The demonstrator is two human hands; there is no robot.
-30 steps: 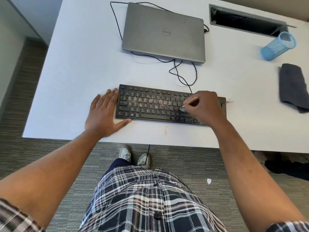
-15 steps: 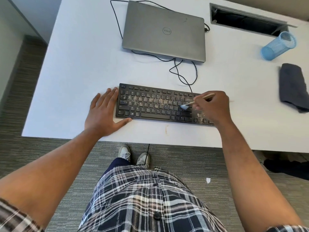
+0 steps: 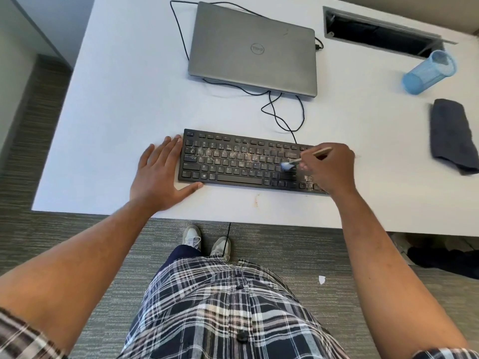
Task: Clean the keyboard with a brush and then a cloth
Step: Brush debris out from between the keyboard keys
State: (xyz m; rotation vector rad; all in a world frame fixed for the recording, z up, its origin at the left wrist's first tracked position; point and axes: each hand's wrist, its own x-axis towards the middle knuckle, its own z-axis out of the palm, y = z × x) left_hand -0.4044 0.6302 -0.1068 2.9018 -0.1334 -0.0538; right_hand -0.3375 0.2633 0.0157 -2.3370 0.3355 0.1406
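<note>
Soft-bristled brush (image 3: 298, 161) on dusty keyboard (image 3: 233, 161)

R hand (image 3: 329, 168) w/ brush (image 3: 298, 161) swept right across keyboard (image 3: 228, 161)

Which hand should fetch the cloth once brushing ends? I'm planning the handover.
Right, probably. The cloth lies at the table's right edge, on the right hand side. That hand must first put down the brush. The left hand lies flat, bracing the keyboard.
</note>
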